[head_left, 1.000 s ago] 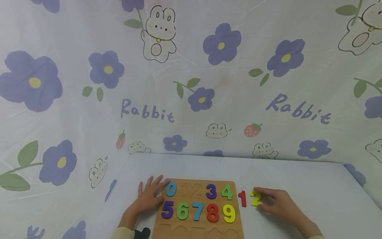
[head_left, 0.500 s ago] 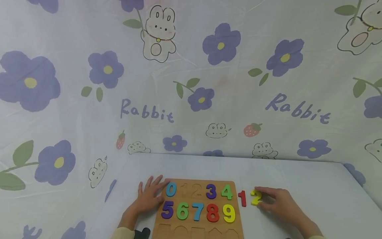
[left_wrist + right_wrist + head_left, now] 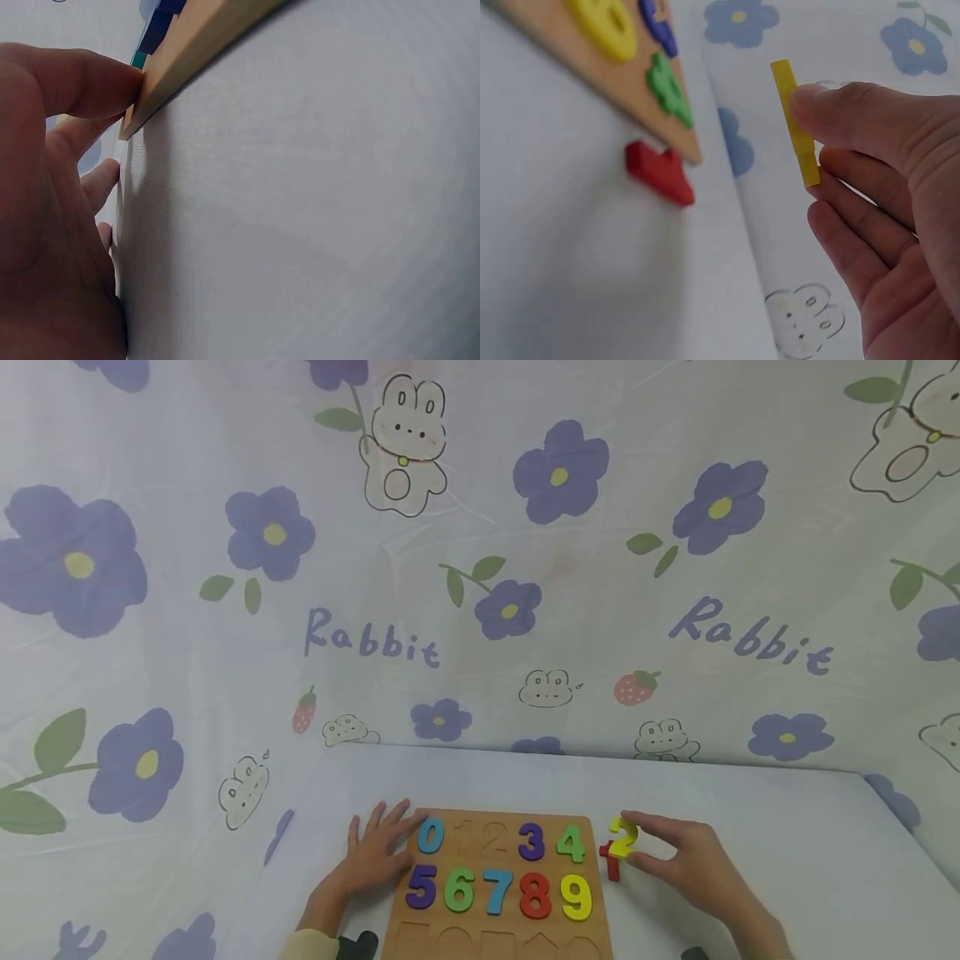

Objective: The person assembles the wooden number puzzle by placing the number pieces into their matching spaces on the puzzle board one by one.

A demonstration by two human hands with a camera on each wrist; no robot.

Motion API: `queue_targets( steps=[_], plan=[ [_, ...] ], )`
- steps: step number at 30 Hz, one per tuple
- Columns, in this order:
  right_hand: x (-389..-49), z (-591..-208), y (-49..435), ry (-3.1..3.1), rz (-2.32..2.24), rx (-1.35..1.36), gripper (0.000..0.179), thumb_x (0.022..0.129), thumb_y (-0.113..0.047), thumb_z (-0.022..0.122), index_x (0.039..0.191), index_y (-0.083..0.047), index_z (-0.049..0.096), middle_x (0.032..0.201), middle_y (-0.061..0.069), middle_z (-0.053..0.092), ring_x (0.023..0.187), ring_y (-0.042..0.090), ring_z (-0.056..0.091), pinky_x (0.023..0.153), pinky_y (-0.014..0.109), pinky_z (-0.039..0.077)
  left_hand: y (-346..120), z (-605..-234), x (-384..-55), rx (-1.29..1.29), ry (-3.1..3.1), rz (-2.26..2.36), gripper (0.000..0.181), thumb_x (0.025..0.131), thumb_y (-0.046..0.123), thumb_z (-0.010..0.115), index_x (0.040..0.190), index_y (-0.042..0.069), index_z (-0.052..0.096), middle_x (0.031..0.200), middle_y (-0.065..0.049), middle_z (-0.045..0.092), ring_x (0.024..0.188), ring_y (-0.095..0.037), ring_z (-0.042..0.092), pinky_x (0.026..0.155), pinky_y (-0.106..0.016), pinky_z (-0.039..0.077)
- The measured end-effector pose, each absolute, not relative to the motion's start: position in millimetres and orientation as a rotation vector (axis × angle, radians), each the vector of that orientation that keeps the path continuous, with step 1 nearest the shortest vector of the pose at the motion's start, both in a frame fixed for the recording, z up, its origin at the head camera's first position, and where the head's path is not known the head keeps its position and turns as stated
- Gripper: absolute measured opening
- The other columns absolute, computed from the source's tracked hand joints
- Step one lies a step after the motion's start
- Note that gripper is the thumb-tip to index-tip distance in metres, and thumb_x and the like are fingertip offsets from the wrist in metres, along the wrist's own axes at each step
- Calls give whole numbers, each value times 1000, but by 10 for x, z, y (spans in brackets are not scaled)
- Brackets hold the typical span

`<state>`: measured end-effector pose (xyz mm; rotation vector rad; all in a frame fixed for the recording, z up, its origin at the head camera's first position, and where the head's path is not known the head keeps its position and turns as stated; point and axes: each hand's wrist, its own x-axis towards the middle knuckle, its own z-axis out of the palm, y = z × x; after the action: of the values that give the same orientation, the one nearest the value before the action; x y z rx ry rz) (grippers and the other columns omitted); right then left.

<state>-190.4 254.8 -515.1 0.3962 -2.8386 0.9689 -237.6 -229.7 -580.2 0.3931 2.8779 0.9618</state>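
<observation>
My right hand (image 3: 693, 860) pinches a yellow number 2 piece (image 3: 623, 838) between thumb and fingers. In the right wrist view the yellow piece (image 3: 795, 122) is seen edge-on, raised off the table. Below it in the head view lies a red number 1 piece (image 3: 612, 865), partly covered by the 2. My left hand (image 3: 375, 856) rests at the left edge of the wooden number board (image 3: 457, 906), fingers spread, thumb and forefinger touching its side. On the board, the outlined recesses for 1 and 2 show bare wood between the blue 0 (image 3: 431, 836) and the purple 3 (image 3: 531, 841).
The green 4 (image 3: 570, 843) and a lower row from the purple 5 (image 3: 421, 887) to the yellow 9 (image 3: 576, 896) sit on the board. Shape recesses run along its near edge. Behind the white table (image 3: 787, 827) hangs a rabbit-and-flower cloth (image 3: 480, 693).
My right hand has lifted the yellow 2 off the table and moved it left, over the red 1. The left hand stays at the board's edge.
</observation>
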Motion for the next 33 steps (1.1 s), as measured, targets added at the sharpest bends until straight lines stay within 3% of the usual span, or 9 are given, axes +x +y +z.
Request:
queue_targets(
  steps=[19, 27, 33],
  plan=[
    [-1989, -4937, 1728, -2660, 1167, 529, 54, 91, -25, 90, 142, -18, 75, 141, 2, 77, 134, 33, 72, 109, 57, 60, -2337, -5925, -2414, 447, 2902, 968, 73, 92, 21, 67, 164, 30, 54, 177, -19, 36, 166, -58, 8, 124, -84, -14],
    [-2083, -4879, 1433, -2637, 1241, 640, 54, 92, -21, 89, 143, -17, 74, 141, 0, 76, 136, 30, 71, 113, 57, 57, -2316, -5805, -2383, 387, 2860, 927, 71, 94, 20, 67, 164, 25, 53, 180, -16, 33, 168, -54, 5, 127, -80, -15],
    [-2146, -4941, 1248, -2631, 1219, 684, 52, 92, -17, 88, 142, -16, 75, 138, -1, 78, 133, 27, 73, 112, 54, 58, -2342, -5963, -2441, 368, 2881, 936, 73, 93, 24, 67, 164, 30, 53, 181, -10, 32, 170, -49, 3, 128, -76, -18]
  ],
)
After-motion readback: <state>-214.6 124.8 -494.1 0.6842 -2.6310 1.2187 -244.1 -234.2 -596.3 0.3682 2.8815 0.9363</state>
